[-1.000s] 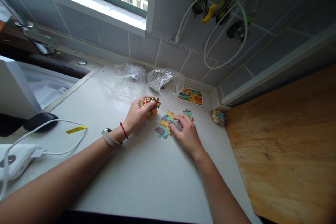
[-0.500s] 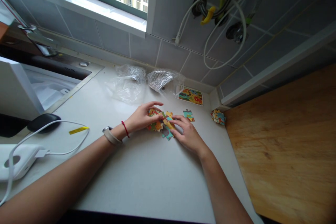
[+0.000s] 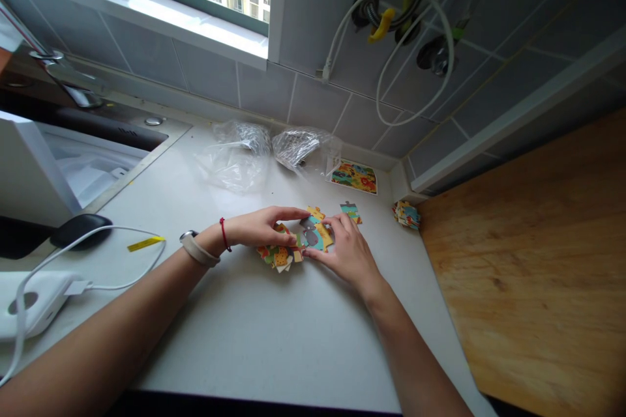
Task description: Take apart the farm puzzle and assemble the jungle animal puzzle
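Joined puzzle pieces (image 3: 312, 236) in teal and yellow, with a grey animal figure, lie between my two hands. My right hand (image 3: 348, 249) grips them, thumb at the lower edge and fingers on the yellow right side. From the left, my left hand (image 3: 261, 228) stretches its index finger to their upper edge, and its thumb presses on a piece at their left. A loose pile of puzzle pieces (image 3: 280, 257) sits beneath the left hand, partly hidden by it. One separate puzzle piece (image 3: 351, 212) lies just beyond my right hand.
Behind are clear plastic bags (image 3: 303, 150) and a colourful picture card (image 3: 355, 176). Another stack of pieces (image 3: 406, 215) stands by the wooden board (image 3: 528, 260). To the left are a black mouse-like object (image 3: 81, 231), a white cable (image 3: 141, 277) and a sink (image 3: 171, 137).
My left hand has drawn back slightly left, and the pile beneath it has shifted left and nearer. The yellow piece, tilted in the fingers before, now lies flat against the teal ones.
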Available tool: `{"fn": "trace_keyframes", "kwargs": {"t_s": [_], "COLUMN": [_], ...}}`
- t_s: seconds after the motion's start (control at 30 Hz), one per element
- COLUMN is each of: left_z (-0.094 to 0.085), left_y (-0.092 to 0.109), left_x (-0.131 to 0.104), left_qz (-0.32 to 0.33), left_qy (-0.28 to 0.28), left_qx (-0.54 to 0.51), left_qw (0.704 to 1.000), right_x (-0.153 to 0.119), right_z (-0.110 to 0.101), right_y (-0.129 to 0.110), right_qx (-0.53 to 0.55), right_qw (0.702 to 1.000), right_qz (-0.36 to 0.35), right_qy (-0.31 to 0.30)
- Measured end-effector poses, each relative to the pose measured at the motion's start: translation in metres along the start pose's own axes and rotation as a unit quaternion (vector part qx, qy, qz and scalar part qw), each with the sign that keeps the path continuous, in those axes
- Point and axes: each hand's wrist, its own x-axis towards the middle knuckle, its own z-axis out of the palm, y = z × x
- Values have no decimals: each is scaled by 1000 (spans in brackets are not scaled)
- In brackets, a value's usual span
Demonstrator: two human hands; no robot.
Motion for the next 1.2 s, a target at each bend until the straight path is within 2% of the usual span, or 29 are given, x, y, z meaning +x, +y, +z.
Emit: {"fn": "trace_keyframes", "kwargs": {"t_s": [0.17,0.3,0.4,0.5,0.6,0.87,1.03,1.2], "left_z": [-2,-2,-1,0,0,0,2,2], "left_y": [3,3,2,0,-2,3,7,4], "left_x": [0,0,-1,-1,-1,0,-1,-1], "left_qz": [4,-9,-30,-47,-44,-12,4,10], "left_qy": [-3,-12,-26,-37,-25,13,33,16], "left_qx": [-25,-30,-32,-72,-93,10,12,0], "left_qw": [1000,999,999,996,994,1000,999,1000], "right_x": [-3,-3,-2,-2,-1,2,2,4], "right_z": [-8,-23,-29,-30,-30,-31,-33,-31], "right_y": [-2,7,12,15,18,24,26,32], "right_qx": [-4,38,63,85,99,92,84,82], "right_qw": [999,990,984,981,981,982,984,991], "right_qz": [-6,-58,-81,-78,-63,-41,-27,-13], "right_qy": [-49,-124,-149,-154,-156,-161,-154,-108]}}
